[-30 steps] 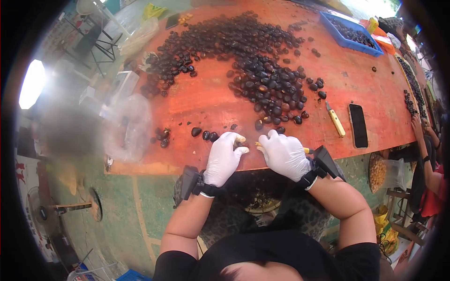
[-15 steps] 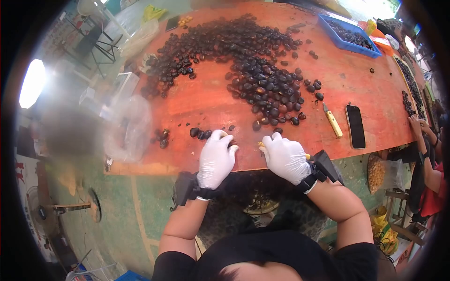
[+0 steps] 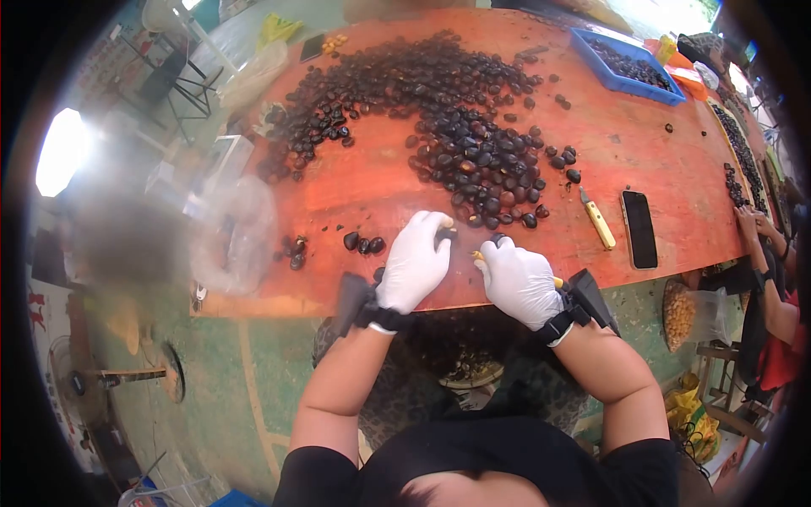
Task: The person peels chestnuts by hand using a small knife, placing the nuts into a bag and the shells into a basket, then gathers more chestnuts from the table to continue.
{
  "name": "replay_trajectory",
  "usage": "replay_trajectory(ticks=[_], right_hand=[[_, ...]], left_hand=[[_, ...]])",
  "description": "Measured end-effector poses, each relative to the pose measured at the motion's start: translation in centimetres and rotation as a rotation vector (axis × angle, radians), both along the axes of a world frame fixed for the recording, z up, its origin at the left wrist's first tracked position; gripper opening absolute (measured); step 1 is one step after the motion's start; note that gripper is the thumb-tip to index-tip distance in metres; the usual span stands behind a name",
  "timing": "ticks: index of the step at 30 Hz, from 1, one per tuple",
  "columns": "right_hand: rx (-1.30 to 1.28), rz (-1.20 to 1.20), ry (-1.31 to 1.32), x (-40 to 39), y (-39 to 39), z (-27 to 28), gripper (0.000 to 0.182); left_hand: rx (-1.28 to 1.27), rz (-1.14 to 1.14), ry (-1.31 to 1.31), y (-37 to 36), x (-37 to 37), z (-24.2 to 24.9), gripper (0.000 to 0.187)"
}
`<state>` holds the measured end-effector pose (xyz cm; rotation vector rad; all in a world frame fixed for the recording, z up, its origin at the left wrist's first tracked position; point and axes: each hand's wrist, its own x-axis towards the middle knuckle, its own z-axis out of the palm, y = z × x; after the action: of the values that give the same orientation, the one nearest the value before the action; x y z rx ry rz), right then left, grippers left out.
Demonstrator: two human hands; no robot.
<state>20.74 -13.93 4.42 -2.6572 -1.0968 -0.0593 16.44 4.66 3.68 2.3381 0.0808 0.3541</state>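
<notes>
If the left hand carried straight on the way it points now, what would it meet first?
Most likely the near edge of the heap of dark nuts, ahead of the left hand. The hand's height over the table is hard to judge, so it might pass above them.

head cam | facing forward and steeply down | fisheye-wide | near the hands (image 3: 416, 265), table (image 3: 646, 165) beyond

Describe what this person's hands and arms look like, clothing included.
The left hand and right hand wear creased, close-fitting white gloves. Over each wrist, a black strap carries a chunky dark box. Forearms are otherwise bare; the short sleeves are black.
</notes>
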Motion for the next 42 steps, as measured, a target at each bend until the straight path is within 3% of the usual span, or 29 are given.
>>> replay_trajectory(ticks=[5, 9, 12, 18, 32, 42], right_hand=[[0.0, 0.017, 0.016, 0.0, 0.5, -0.2, 0.017], [0.027, 0.051, -0.02, -0.6, 0.5, 0.1, 0.017], [0.046, 0.059, -0.028, -0.6, 0.4, 0.2, 0.017], [0.088, 0.098, 0.007, -1.1, 1.0, 0.3, 0.017], [0.012, 0.237, -0.102, -0.8, 2.2, -0.1, 0.013], [0.003, 0.166, -0.103, -1.3, 1.4, 0.3, 0.015]], left_hand=[[-0.376, -0.082, 0.112, 0.5, -2.7, -0.5, 0.024], [-0.348, -0.004, 0.193, 0.1, -3.4, -0.8, 0.036], [-0.427, 0.011, 0.126, -0.2, -3.7, -1.2, 0.031], [-0.189, 0.013, 0.137, 0.2, -4.3, -0.3, 0.032], [-0.162, 0.015, 0.136, 1.0, -4.2, -1.0, 0.029], [-0.104, 0.064, 0.203, 0.6, -4.5, -0.1, 0.028]])
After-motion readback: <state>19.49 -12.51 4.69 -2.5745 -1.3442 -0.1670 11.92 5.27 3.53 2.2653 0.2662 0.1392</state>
